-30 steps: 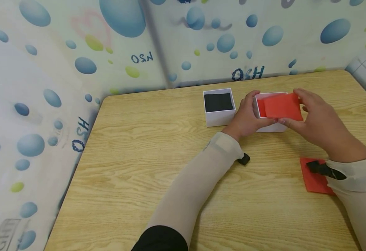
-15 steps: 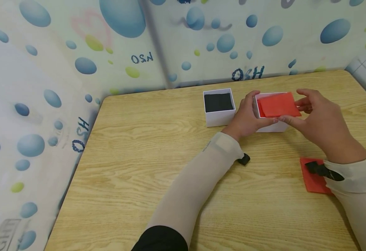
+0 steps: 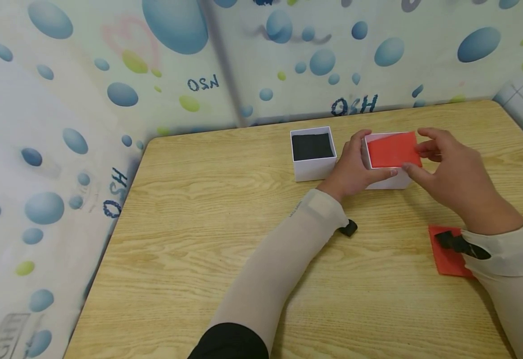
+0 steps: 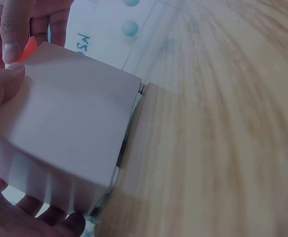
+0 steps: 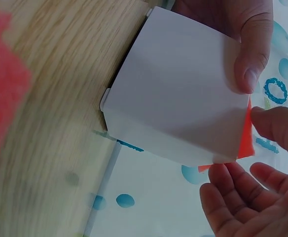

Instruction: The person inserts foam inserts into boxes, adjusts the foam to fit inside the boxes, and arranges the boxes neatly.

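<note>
My left hand (image 3: 352,169) grips a small white box (image 3: 389,184) from its left side, thumb along the front wall. In the left wrist view its fingers wrap the far side of the box. A flat, folded red cloth (image 3: 392,151) lies over the box's opening, its right end sticking out past the rim. My right hand (image 3: 458,177) holds that right end, thumb at the near corner and fingers at the far one. In the right wrist view the cloth shows only as a red edge beyond the box wall. The inside of the box is covered.
Left of my left hand stands a second white box (image 3: 315,169) with a folded black cloth (image 3: 312,146) inside. Another red cloth (image 3: 451,259) lies on the wooden table (image 3: 198,224), partly under my right sleeve. A patterned wall covering (image 3: 279,65) rises behind the table's back edge.
My right hand has shifted slightly left, and the red cloth has slid left to cover more of the box's opening. The left hand and both boxes have stayed put.
</note>
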`<state>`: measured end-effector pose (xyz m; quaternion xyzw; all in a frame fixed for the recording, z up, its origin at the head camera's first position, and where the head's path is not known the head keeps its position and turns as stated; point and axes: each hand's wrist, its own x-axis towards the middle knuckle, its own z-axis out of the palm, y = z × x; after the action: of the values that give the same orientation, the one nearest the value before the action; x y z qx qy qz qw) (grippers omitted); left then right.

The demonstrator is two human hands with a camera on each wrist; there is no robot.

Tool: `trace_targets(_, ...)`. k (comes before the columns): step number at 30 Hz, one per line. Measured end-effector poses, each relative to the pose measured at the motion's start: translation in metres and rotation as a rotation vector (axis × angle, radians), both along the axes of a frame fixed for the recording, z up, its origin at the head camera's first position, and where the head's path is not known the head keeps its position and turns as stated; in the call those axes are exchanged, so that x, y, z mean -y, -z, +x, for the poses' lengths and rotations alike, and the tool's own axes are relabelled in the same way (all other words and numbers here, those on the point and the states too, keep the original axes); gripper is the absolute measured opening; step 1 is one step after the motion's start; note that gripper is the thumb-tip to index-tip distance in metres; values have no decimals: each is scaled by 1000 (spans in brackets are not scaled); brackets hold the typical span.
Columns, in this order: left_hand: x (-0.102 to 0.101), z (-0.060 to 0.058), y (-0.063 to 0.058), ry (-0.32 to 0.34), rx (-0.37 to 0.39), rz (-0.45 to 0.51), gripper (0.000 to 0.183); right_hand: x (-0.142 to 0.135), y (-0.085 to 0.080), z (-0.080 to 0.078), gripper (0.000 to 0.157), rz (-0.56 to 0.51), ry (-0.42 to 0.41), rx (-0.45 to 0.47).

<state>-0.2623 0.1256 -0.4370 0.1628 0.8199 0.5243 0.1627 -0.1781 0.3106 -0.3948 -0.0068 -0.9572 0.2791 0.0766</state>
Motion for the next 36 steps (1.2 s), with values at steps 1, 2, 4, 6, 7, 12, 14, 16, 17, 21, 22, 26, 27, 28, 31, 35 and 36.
trace_targets(1, 0, 0, 0, 0, 0, 0, 102, 0, 0, 0, 82, 3, -3, 1)
trace_targets(2, 0, 0, 0, 0, 0, -1, 102, 1, 1, -1, 82, 6, -5, 5)
trace_targets(4, 0, 0, 0, 0, -2, -4, 103, 1, 1, -1, 83, 10, -8, 16)
trace_targets(6, 0, -1, 0, 0, -4, -8, 103, 1, 1, -1, 83, 14, -11, 25)
trace_targets(7, 0, -1, 0, 1, -5, -10, 103, 1, 1, -1, 82, 18, -13, 29)
trace_targets(12, 0, -1, 0, 3, -6, -8, 103, 3, 0, -2, 83, 78, -40, 24)
trace_targets(14, 0, -2, 0, 3, -8, -6, 103, 4, 0, -2, 85, 111, -60, 19)
trace_targets(16, 0, -2, 0, 2, -6, -3, 104, 5, -1, -1, 86, 140, -83, 16)
trace_targets(17, 0, -1, 0, 2, -5, -2, 104, 5, -1, -1, 87, 147, -94, 18)
trace_targets(21, 1, -1, 0, -2, 3, -9, 104, 7, -2, 0, 87, 171, -134, 38)
trace_targets(22, 1, -1, 0, -2, 4, -11, 104, 8, -2, 1, 87, 177, -148, 46)
trace_targets(26, 1, -1, 0, -3, -1, -14, 104, 14, 1, 0, 81, 220, -221, 96)
trace_targets(27, 1, -1, 0, -2, -1, -13, 104, 16, 1, -1, 79, 229, -240, 105)
trace_targets(28, 1, -1, 0, -1, -2, -12, 104, 16, 2, -1, 76, 242, -254, 112)
trace_targets(31, 1, -1, 0, -2, -4, -12, 104, 18, 4, -1, 69, 267, -288, 93)
trace_targets(35, 0, -1, 0, 4, -1, -7, 104, 17, 6, 0, 64, 293, -318, 79)
trace_targets(36, 0, -1, -1, 6, 0, -8, 104, 17, 6, 0, 65, 302, -323, 84)
